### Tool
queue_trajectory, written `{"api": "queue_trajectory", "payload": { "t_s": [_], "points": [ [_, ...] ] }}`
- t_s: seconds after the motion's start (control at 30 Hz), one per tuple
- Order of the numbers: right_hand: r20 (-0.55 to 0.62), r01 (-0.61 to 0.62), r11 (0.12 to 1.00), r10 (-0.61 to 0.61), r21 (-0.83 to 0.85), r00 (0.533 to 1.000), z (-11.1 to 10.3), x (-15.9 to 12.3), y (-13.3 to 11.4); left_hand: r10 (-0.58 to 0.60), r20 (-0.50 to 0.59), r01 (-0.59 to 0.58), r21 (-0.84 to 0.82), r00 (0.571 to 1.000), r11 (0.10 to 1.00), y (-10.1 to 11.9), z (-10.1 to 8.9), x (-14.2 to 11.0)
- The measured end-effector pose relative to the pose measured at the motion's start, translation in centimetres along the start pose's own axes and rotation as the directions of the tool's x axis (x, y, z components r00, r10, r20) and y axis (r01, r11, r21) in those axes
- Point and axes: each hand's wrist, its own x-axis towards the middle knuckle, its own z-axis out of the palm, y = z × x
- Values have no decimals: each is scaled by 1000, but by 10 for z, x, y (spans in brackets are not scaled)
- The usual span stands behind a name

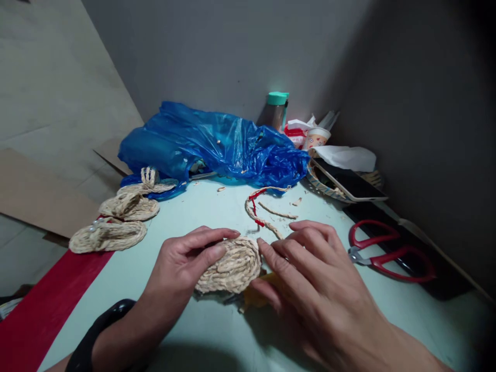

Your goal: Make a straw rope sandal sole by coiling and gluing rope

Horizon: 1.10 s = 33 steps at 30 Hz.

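Observation:
A small oval of coiled, braided straw (234,266), like a slipper sole, is tilted up above the table between my hands. My left hand (182,263) grips its left end, thumb on the face and fingers along the upper edge. My right hand (306,268) is closed at its right edge, index fingertip touching the rim and thumb lower down. By that thumb, partly hidden beneath the straw, is a yellow object (261,292); its kind is unclear. Just beyond lie a braided straw cord (251,206) with red ties and a short straw piece (277,211).
Small straw slippers (110,236) line the left side near a red strip (58,294). A blue plastic bag (209,142) spreads along the back. Red-handled scissors (387,250) lie right. A phone (349,181) rests on a basket (325,186), near a paper cup (318,137) and bottle (276,111).

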Motion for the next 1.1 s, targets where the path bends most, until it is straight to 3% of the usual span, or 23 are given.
{"api": "queue_trajectory", "payload": {
  "t_s": [0.47, 0.73, 0.9, 1.0, 1.1],
  "points": [
    [30, -87, 992, 84, 94, 996, 10, -1, 3, 67, -100, -72, -55, 993, 996, -4, 7, -3],
    [-150, -126, 972, 157, 196, 976, 23, 4, 2, 183, -187, -195, -49, 965, 979, -2, 8, -7],
    [-218, -213, 951, 262, 226, 940, 23, 12, -3, 197, -165, -219, -125, 966, 968, -1, 10, -8],
    [-223, -278, 928, 334, 247, 916, 20, 20, -2, 179, -74, -189, -173, 981, 967, 1, 8, -10],
    [-212, -313, 912, 372, 265, 904, 15, 27, 2, 218, -26, -219, -78, 976, 973, 4, 2, -10]
  ]
}}
